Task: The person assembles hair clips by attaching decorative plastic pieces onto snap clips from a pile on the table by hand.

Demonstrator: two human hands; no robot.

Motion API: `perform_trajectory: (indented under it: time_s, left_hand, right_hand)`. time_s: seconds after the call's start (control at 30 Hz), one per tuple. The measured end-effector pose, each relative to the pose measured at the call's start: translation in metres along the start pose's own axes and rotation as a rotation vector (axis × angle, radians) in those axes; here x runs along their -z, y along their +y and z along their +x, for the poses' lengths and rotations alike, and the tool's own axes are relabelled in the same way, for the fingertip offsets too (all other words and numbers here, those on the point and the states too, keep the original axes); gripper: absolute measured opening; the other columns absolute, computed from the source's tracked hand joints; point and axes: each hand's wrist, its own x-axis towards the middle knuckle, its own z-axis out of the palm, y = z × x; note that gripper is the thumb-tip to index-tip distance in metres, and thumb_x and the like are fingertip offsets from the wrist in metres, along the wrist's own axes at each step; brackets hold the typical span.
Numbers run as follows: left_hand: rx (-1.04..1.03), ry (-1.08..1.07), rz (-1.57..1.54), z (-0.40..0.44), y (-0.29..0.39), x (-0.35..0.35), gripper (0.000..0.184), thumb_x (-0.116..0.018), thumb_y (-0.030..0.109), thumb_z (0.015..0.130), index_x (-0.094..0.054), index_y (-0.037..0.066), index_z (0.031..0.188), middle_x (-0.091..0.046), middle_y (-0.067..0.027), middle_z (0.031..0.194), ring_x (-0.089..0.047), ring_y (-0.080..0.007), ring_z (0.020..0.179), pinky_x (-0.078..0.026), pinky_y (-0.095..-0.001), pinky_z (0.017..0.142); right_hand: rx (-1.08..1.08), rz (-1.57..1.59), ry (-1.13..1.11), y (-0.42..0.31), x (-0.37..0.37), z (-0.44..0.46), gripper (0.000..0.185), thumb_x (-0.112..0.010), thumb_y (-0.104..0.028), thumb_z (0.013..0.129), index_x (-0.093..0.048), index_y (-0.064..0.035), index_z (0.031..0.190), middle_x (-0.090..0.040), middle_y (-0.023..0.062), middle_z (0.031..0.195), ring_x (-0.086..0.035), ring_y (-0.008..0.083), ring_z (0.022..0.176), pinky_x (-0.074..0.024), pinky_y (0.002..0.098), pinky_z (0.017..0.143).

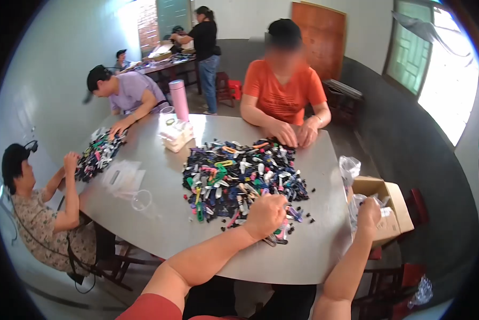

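Heap of clips [243, 169] on the table [159, 229], left of the box [394, 205].

Glare from 1 bright right-hand window [447, 80], curved fisheye distortion, black corners.

Forearms [212, 249] outstretched; left hand [267, 216] and right hand [369, 214] curled, well apart

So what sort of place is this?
Probably a small hand-sorting workroom: a heap of clip-like pieces on a shiny table, co-workers around it, and an open cardboard box beside it.
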Motion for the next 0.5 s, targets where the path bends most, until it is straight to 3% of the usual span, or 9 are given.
perform_trajectory:
  time_s: [0.2,0.33,0.43,0.5]
  left_hand:
    - [-0.036,0.007,-0.049,-0.002,0.003,-0.003,0.008,-0.061,0.004,0.085,-0.062,0.006,0.093,-0.062,-0.013,0.08,-0.061,-0.0364,0.078,-0.049,-0.0475,0.07]
    - [-0.02,-0.001,-0.06,-0.003,0.002,-0.005,0.006,-0.061,0.004,0.086,-0.061,0.006,0.092,-0.061,-0.0125,0.081,-0.061,-0.0352,0.08,-0.05,-0.047,0.07]
    - [-0.017,-0.013,-0.027,-0.004,-0.003,-0.007,0.005,-0.06,0.006,0.087,-0.061,0.005,0.092,-0.062,-0.0124,0.084,-0.062,-0.0345,0.083,-0.051,-0.0468,0.073]
    - [0.007,-0.069,-0.021,-0.005,-0.005,-0.01,0.008,-0.062,0.009,0.085,-0.061,0.004,0.092,-0.063,-0.0135,0.088,-0.062,-0.0339,0.087,-0.052,-0.0458,0.078]
  right_hand:
    - [-0.026,0.114,0.037,0.01,-0.021,0.007,0.023,-0.056,-0.016,0.089,-0.077,-0.0063,0.088,-0.074,0.0175,0.097,-0.071,0.0373,0.095,-0.0557,0.0474,0.082]
    - [0.103,0.105,0.127,0.004,-0.019,0.003,0.021,-0.058,-0.015,0.09,-0.076,-0.0052,0.089,-0.073,0.0167,0.095,-0.07,0.0376,0.091,-0.0548,0.0473,0.08]
    - [0.271,0.397,0.326,-0.032,0.0,-0.007,0.013,-0.064,-0.013,0.093,-0.072,-0.0033,0.09,-0.069,0.0143,0.088,-0.068,0.0349,0.083,-0.0525,0.0466,0.074]
    - [0.44,0.621,0.175,-0.071,0.019,-0.029,0.01,-0.066,-0.011,0.092,-0.071,-0.0026,0.089,-0.068,0.0143,0.086,-0.067,0.0342,0.081,-0.0515,0.0449,0.073]
